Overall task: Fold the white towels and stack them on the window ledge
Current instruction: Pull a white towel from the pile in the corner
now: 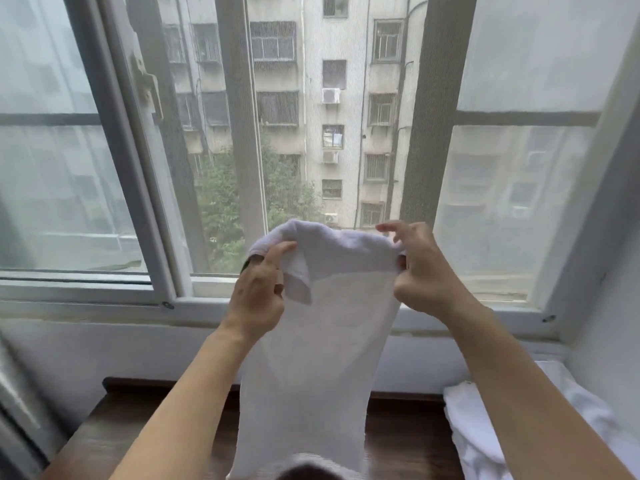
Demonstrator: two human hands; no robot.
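Both hands up at the window: left hand (258, 294) and right hand (420, 271) fingers each pinching the hanging white towel's (311, 368) top edge.

The hanging white terry towel (311, 358) runs off the picture's 6 o'clock edge, its lower hem unseen. At 4 o'clock the crumpled pile of white cloth (485, 427) is cut by the edge. The frosted glass side panes (55, 168) blur everything behind them.
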